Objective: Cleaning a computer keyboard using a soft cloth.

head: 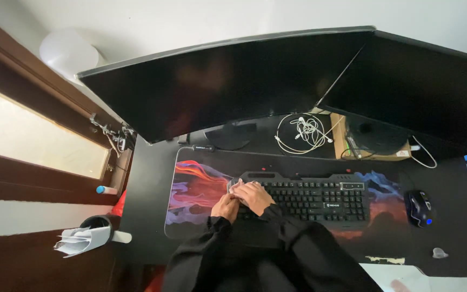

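A black keyboard [320,197] lies on a large desk mat [195,189] printed with red, purple and blue swirls. Both my hands are at the keyboard's left end. My right hand [254,196] presses a small pale cloth [234,186] onto the keys there, fingers curled over it. My left hand [225,207] rests just beside it at the keyboard's left edge, touching the right hand; I cannot tell if it holds anything. Black sleeves cover both arms.
Two dark monitors [228,81] [422,86] stand behind the keyboard. White earphones [304,132] lie coiled under them beside a cardboard box [341,140]. A black mouse [420,208] sits at the right. A window is at the left, a bin with paper [85,238] below it.
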